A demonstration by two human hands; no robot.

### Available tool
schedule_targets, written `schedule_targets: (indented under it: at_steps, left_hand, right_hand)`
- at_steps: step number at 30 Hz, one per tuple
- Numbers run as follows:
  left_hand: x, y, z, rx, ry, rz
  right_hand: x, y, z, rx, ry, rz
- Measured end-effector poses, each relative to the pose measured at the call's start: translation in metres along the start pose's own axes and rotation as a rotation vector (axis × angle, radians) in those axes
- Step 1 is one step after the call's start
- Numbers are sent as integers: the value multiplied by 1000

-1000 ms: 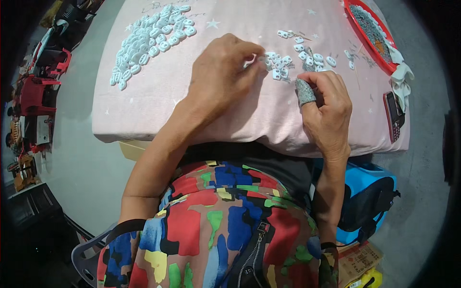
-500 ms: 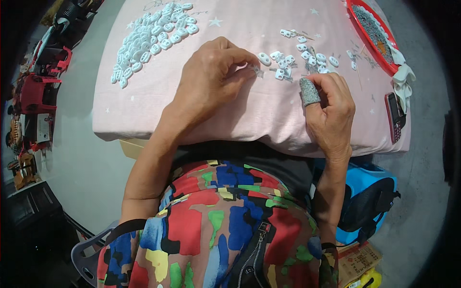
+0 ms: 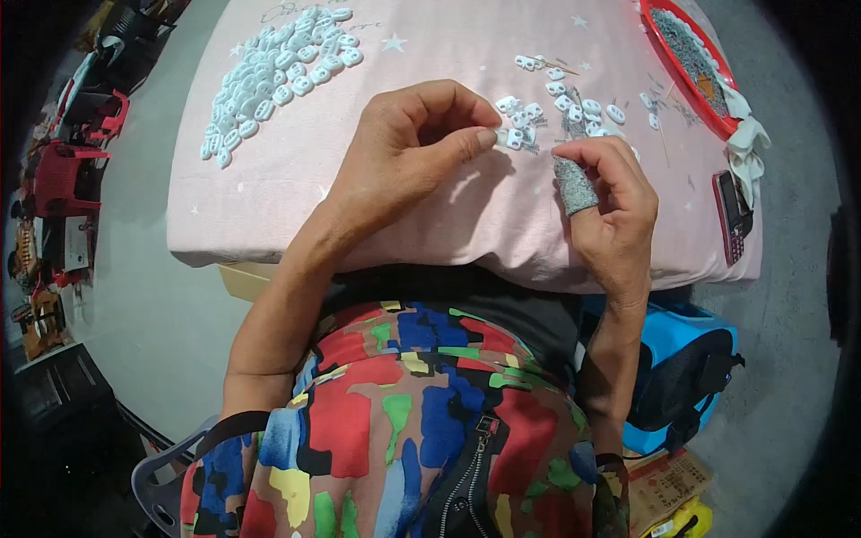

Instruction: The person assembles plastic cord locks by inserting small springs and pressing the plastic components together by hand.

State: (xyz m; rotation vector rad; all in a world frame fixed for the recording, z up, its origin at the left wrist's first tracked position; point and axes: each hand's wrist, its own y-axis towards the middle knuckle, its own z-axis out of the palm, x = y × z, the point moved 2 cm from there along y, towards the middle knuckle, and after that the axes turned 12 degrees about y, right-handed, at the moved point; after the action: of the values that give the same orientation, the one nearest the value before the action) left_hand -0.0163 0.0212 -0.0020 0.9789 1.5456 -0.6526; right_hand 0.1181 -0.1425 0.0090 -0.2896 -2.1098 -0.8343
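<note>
My left hand [image 3: 417,148] pinches a small white oval piece with two holes [image 3: 500,138] between thumb and forefinger, mostly hidden by the fingertips. Just beyond them lies a loose group of similar white pieces [image 3: 533,109], mixed with small grey metal bits that look like springs. My right hand [image 3: 617,202] is over the pink cloth, its thumb in a speckled grey cover [image 3: 574,186]. Thumb and forefinger come together there, and what they hold, if anything, is too small to make out. More white pieces [image 3: 591,107] lie beyond this hand.
A large heap of white two-hole pieces [image 3: 269,81] covers the table's far left. At the far right stands a red tray [image 3: 656,27] full of grey bits, beside a white cloth [image 3: 746,148] and a phone [image 3: 731,220]. Thin sticks [image 3: 667,143] lie near the tray.
My left hand has moved right, toward the loose group; the oval piece near its fingertips no longer shows separately. My right hand has shifted slightly left, its covered thumb tilting. The whole view shifts a little.
</note>
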Motion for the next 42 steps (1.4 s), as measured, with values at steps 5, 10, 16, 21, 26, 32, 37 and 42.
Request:
schedule_targets:
  at_steps: [5, 10, 16, 21, 26, 32, 37, 42]
  left_hand:
    - [-4, -5, 17, 135, -180, -53]
    - [-1, -5, 22, 129, -151, -6]
    - [-1, -7, 22, 165, -157, -28]
    - [0, -6, 23, 139, -172, -16]
    - [2, -5, 21, 156, -150, -28]
    - [1, -5, 21, 146, -204, -43]
    - [1, -6, 19, 166, -187, -45]
    - [-1, -7, 17, 166, -181, -31]
  right_hand:
    - [-7, -3, -1, 5, 270, 47]
    - [-5, -7, 3, 25, 323, 52]
    - [-4, -9, 8, 1, 379, 97]
    - [-4, -10, 12, 30, 379, 127]
    - [-4, -11, 14, -1, 401, 130]
    - [-4, -12, 12, -2, 401, 172]
    - [-6, -11, 14, 11, 385, 133]
    - [-4, -11, 15, 16, 366, 130]
